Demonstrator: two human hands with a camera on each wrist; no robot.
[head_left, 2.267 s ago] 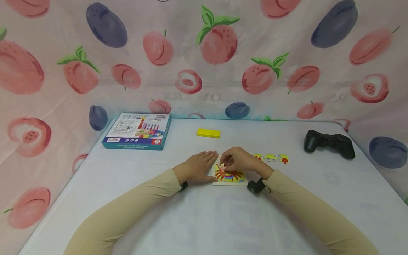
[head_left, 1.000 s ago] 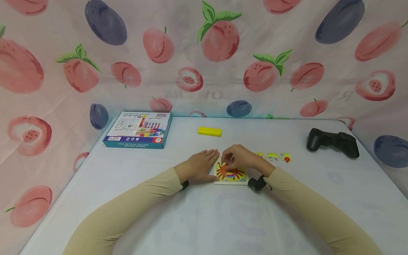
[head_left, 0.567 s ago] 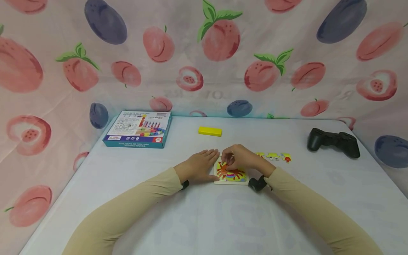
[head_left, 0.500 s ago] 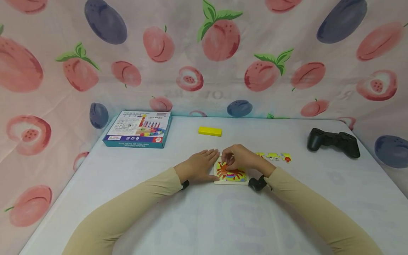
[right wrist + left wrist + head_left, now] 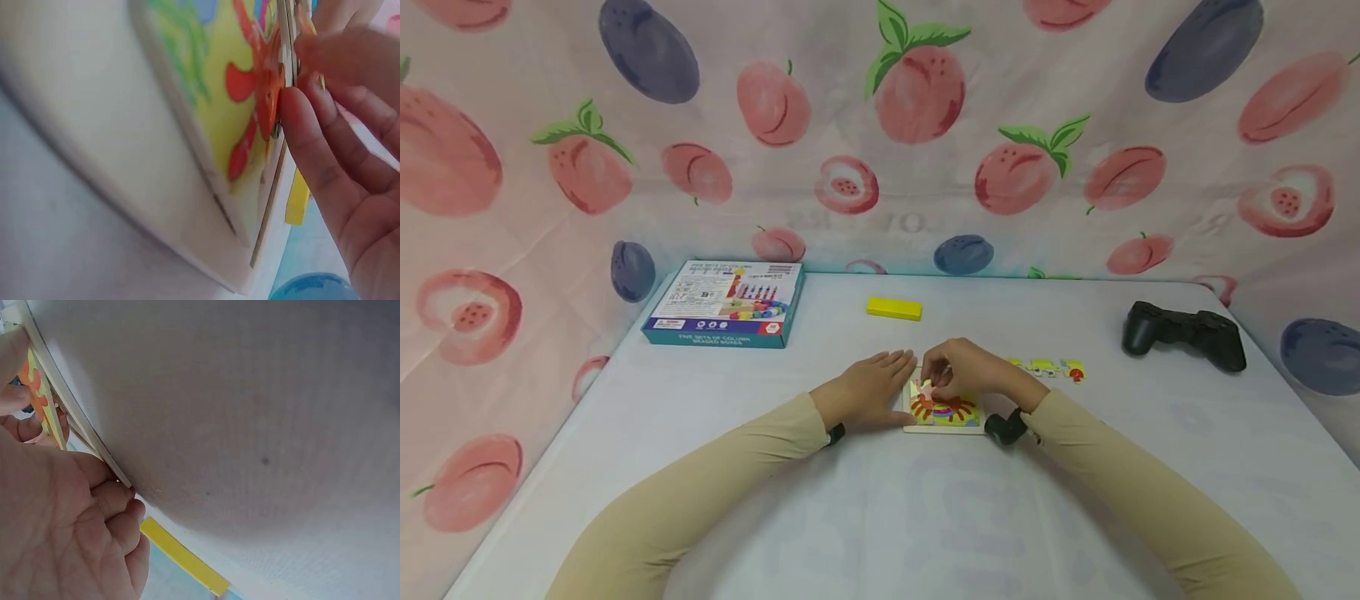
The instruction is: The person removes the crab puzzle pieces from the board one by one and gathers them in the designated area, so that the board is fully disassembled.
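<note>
A small jigsaw board (image 5: 943, 431) with a pale wooden rim lies on the table, showing an orange-red crab on yellow. My left hand (image 5: 865, 390) rests along its left side, fingers extended, thumb at the near left corner. My right hand (image 5: 962, 371) reaches over the board and pinches a puzzle piece (image 5: 924, 391) with orange on yellow at the upper left of the picture. In the left wrist view that puzzle piece (image 5: 41, 400) stands tilted above the rim. Right fingers hide part of the picture. Several loose puzzle pieces (image 5: 1042, 367) lie right of the board, partly behind the right wrist.
Behind the board lies a yellow block (image 5: 894, 308). A flat boxed toy set (image 5: 724, 304) stands at the back left, and a black game controller (image 5: 1183, 336) at the back right. A patterned cloth (image 5: 850, 100) hangs behind the table (image 5: 850, 517).
The puzzle piece under my right fingers tilts and now catches the light; half a second ago it lay darker and flatter in the picture. The left hand keeps its place. The view has shifted slightly.
</note>
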